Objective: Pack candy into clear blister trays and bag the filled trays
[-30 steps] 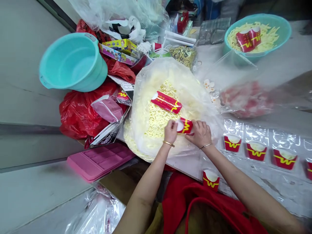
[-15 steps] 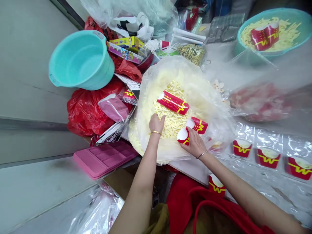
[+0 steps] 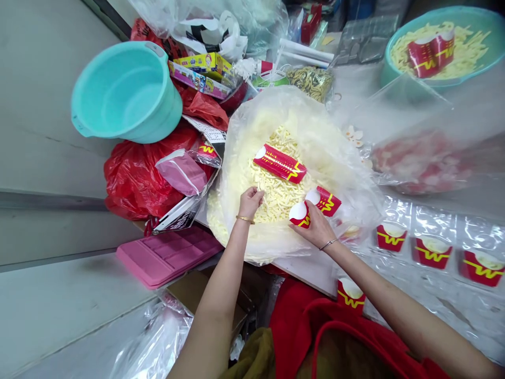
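A large clear plastic bag (image 3: 252, 113) lies spread wide on the table, full of pale yellow fry-shaped pieces (image 3: 276, 202). Over its left part is my left hand (image 3: 250, 202), fingers pinched together; a small pale piece seems to be at the fingertips. My right hand (image 3: 317, 226) grips a red french fry box (image 3: 299, 215) with a white inside and a yellow zigzag mark. Just behind that box, a short stack of red fry boxes (image 3: 329, 201) rests on the bag. A longer nested stack of fry boxes (image 3: 280, 163) lies on the pieces farther back.
At left, a turquoise basin (image 3: 126, 95) sits above a red plastic bag (image 3: 138, 181); a pink tray (image 3: 169, 255) is below. Another basin (image 3: 389, 73) at back right holds pieces and fry boxes. Several packed fry boxes (image 3: 433, 252) lie in clear plastic at right.
My left hand has gone from fingers spread with the thumb out to a pinch, lifting slightly from the pieces. My right hand still holds the fry box, shifted slightly up and right.
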Available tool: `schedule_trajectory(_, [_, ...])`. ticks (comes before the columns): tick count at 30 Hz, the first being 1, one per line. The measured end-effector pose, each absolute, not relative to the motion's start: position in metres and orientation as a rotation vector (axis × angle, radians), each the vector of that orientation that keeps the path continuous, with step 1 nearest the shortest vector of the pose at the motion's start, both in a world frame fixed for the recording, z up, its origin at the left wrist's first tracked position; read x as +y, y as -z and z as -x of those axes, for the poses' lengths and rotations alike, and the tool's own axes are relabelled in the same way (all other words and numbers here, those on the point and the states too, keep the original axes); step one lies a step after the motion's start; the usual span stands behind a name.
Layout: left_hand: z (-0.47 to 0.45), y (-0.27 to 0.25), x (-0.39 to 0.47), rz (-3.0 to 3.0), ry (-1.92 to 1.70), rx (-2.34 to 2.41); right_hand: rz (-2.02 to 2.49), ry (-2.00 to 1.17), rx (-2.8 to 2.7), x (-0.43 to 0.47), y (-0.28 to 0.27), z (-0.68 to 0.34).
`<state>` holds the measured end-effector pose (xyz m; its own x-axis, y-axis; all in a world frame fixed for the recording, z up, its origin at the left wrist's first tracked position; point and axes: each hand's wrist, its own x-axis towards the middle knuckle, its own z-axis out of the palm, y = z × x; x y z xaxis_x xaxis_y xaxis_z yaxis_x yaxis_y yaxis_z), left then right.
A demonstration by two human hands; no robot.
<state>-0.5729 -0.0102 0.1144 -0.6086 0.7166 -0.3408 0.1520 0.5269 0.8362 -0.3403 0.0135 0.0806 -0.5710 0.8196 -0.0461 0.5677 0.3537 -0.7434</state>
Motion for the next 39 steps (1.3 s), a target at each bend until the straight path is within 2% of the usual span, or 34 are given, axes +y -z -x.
schedule_trajectory(6, [0.547, -0.141, -0.038, -0.706, -0.967, 1.574, 1.238, -0.84, -2.355, 0.019, -0.092, 0.355])
schedule_trajectory(11, [0.559, -0.126, -0.046, -0.977, -0.521, 2.085, 1.296, -0.702, -2.409, 0.027, -0.094, 0.35])
schedule_trajectory(14, [0.563, -0.119, -0.048, -1.208, -0.426, 2.305, 1.262, -0.673, -2.431, 0.026, -0.092, 0.339])
schedule_trajectory(18, [0.552, -0.11, -0.037, -1.646, -0.234, 2.346, 1.252, -0.671, -2.433, 0.022, -0.089, 0.332])
schedule_trajectory(21, [0.544, -0.098, -0.021, -1.67, -0.117, 2.309, 1.258, -0.692, -2.436, 0.021, -0.089, 0.33])
schedule_trajectory(23, [0.544, -0.093, -0.013, -1.603, -0.217, 2.309, 1.256, -0.713, -2.436, 0.021, -0.089, 0.328])
schedule_trajectory(26, [0.548, -0.099, -0.01, -1.37, -0.675, 2.243, 1.287, -0.734, -2.416, 0.021, -0.091, 0.325])
schedule_trajectory(28, [0.548, -0.114, -0.014, -1.093, -0.978, 2.079, 1.31, -0.745, -2.395, 0.02, -0.094, 0.327])
schedule_trajectory(31, [0.539, -0.141, -0.021, -0.709, -1.233, 1.762, 1.285, -0.816, -2.374, 0.012, -0.1, 0.338])
schedule_trajectory(35, [0.517, -0.161, -0.028, -0.517, -1.408, 1.543, 1.148, -1.077, -2.29, -0.002, -0.108, 0.361])
schedule_trajectory(39, [0.505, -0.163, -0.035, -0.806, -1.293, 1.662, 1.106, -1.193, -2.123, -0.006, -0.112, 0.368])
